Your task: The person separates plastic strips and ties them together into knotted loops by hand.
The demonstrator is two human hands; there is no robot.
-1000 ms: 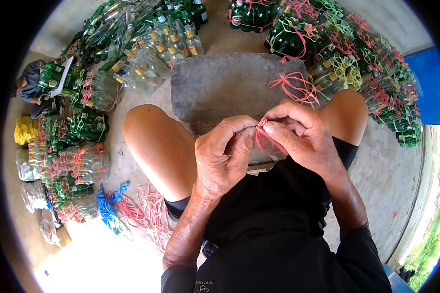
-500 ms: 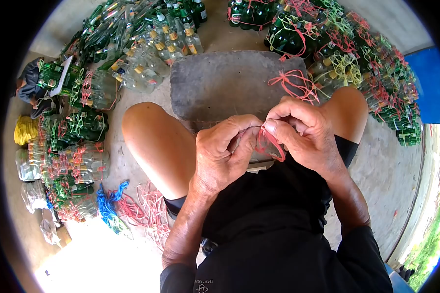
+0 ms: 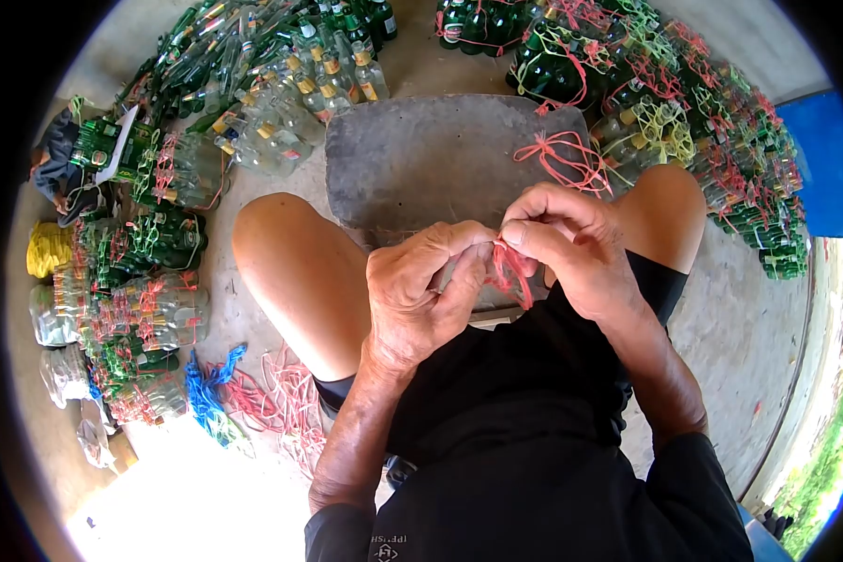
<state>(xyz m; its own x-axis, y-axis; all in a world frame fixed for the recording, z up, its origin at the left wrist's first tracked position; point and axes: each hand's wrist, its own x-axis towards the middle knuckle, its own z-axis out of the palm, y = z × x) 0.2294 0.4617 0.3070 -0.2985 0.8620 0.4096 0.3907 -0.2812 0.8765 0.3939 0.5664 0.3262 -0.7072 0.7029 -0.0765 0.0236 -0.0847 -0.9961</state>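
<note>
Between my hands, above my lap, hangs a small bunch of red string [image 3: 510, 272]. My left hand [image 3: 431, 286] pinches it with thumb and forefinger, the other fingers curled in. My right hand [image 3: 571, 248] meets it there, thumb and forefinger closed on the string's upper end. The fingertips of both hands nearly touch. Just beyond them is a dark grey board [image 3: 421, 159], with a looped bundle of red string [image 3: 562, 159] on its right end.
Clear bottles [image 3: 281, 131] and green bottles lie and stand at the back left. Tied bottle bundles [image 3: 665, 122] line the right. More bundles [image 3: 150, 318] stand at left, near a seated person [image 3: 58, 169]. Loose pink string [image 3: 290, 403] and blue plastic [image 3: 208, 393] lie on the floor.
Both hands stay close together while the fingers shift on the string. The string's hanging loops have swung and changed shape below the fingertips.
</note>
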